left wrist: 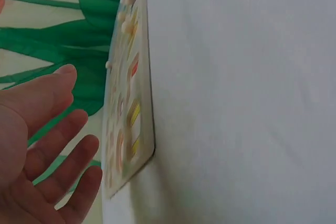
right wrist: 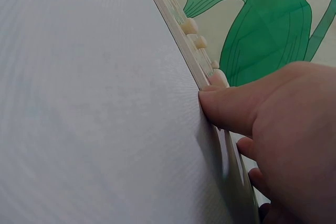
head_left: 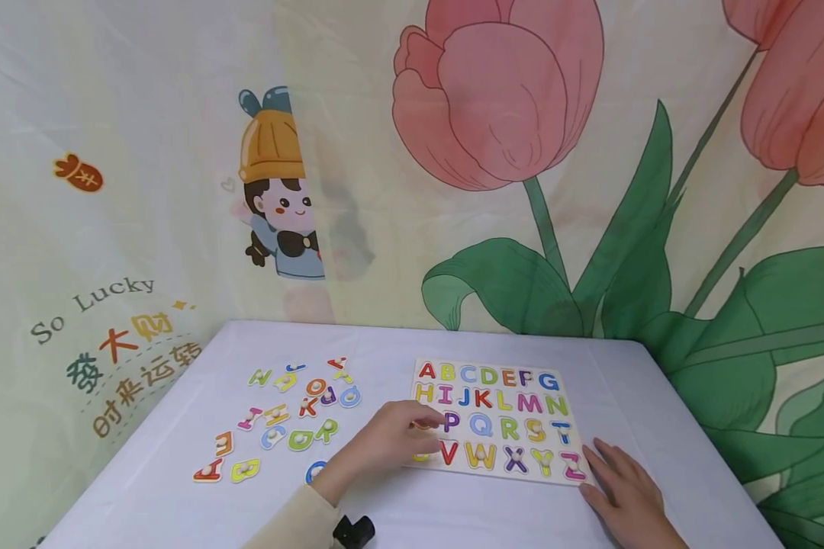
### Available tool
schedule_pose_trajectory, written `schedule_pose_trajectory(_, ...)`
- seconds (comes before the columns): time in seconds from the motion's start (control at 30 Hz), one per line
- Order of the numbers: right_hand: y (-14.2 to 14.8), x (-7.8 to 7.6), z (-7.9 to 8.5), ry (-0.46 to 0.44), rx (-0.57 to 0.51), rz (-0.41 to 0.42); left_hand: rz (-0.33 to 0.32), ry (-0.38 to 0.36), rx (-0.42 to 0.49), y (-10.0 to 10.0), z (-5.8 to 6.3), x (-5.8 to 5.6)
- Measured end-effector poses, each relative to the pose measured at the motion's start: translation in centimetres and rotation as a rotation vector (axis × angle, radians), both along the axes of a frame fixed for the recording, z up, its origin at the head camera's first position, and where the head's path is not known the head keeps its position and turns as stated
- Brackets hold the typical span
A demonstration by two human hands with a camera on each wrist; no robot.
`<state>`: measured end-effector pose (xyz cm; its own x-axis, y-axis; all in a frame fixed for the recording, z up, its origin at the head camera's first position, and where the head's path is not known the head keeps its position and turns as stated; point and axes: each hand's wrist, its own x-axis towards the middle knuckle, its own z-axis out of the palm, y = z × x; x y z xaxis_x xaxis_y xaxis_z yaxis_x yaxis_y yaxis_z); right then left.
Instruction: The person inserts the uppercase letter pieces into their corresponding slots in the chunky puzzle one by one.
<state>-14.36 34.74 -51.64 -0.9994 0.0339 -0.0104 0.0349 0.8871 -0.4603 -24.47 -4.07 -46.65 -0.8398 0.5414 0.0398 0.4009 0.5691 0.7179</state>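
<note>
Head view, lower centre: the left hand (head_left: 393,440) is over the pale, rectangular alphabet board (head_left: 464,468); careless lowering could knock its coloured, knobbed letters (head_left: 481,455). Left wrist view: fingers loosely spread, empty. Right wrist view: thumb of the loose right hand (right wrist: 296,129) touches the board's edge; pushing could shift it.

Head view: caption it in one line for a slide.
Left hand above a pale, rectangular alphabet puzzle board, right hand at its corner, with loose colourful letter pieces alongside.

The left hand (head_left: 400,433) hovers, its fingers (left wrist: 71,165) loosely bent. The right hand (head_left: 623,489) rests, fingers extended, thumb (right wrist: 231,109) spread.
</note>
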Motion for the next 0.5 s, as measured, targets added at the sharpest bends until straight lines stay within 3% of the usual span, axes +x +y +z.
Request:
schedule_pose_trajectory(0.2, -0.1, 0.0, -0.1, 0.029, -0.003, 0.006, 0.105, 0.091, -0.042, -5.6, 1.1, 0.1)
schedule_pose_trajectory(0.37, -0.1, 0.0, -0.1, 0.016, -0.016, -0.002, 0.169, 0.069, -0.093, -9.3, 0.5, 0.4)
schedule_pose_trajectory(0.5, -0.1, 0.1, -0.1, 0.015, -0.019, -0.003, 0.168, 0.077, -0.151, -10.9, -0.1, 0.8)
